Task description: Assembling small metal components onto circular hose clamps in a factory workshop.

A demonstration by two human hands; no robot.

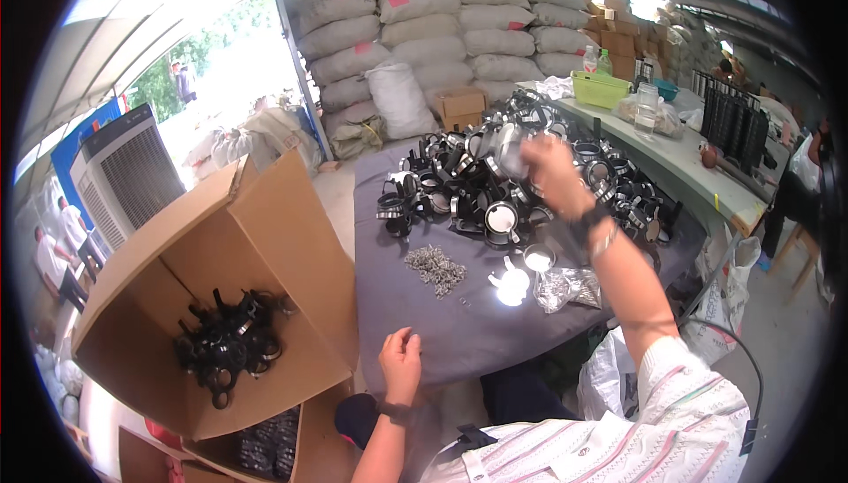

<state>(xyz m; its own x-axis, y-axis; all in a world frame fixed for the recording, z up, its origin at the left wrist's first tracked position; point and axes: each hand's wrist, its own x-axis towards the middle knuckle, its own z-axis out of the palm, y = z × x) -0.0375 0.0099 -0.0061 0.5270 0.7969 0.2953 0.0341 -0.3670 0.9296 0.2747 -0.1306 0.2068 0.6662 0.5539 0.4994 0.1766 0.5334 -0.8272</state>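
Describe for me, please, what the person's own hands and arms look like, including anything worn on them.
Both the left hand and the right hand are ungloved. A dark band circles the left wrist; the right wrist has a dark wristband and a shiny bracelet. The right sleeve is white with reddish stripes.

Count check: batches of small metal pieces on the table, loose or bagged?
2: a loose heap in front of the black-and-silver pile, and a clear bag to the heap's right. The pile could hide more.
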